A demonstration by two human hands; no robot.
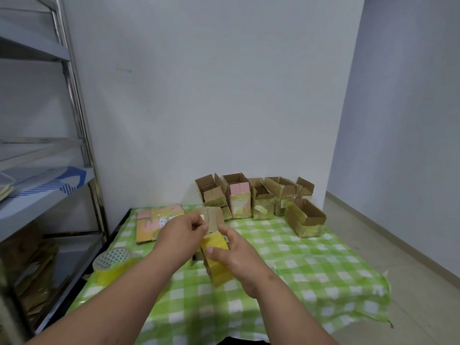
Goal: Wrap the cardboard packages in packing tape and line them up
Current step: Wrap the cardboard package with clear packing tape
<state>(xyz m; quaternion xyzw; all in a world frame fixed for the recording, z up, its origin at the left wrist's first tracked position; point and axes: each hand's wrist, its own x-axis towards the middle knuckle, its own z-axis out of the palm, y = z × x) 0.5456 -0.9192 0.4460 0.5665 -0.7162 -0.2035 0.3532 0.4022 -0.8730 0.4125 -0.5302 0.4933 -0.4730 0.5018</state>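
The tape-wrapped package sits above the near-middle of the green checked tablecloth, its long axis running near to far, open flaps at the far end. Your right hand grips its side, thumb on top. Your left hand pinches at the far flaps. The tape roll lies to the left. Open boxes line the far wall.

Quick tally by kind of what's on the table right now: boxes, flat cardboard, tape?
Open boxes by the wall: 5 (the first, the last)
Box in the hands: 1, left hand, right hand
Flat cardboard stack: 1
Tape roll: 1
Total: 8
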